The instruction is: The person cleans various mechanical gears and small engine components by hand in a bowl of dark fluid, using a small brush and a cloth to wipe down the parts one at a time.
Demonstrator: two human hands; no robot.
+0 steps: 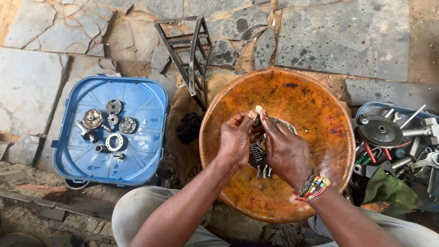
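head view: metal part (259,155) held between both hands' grip over orange basin (320,114).

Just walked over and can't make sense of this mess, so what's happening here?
A person sits over a round orange basin on stone paving, both hands working a small metal part with ridged, toothed pieces. The left hand grips it from one side and the right hand from the other. To the left, a blue lid holds small gears and rings. To the right lies a pile of tools.

Open bowl rim (329,105) (tools (402,142) rightward)
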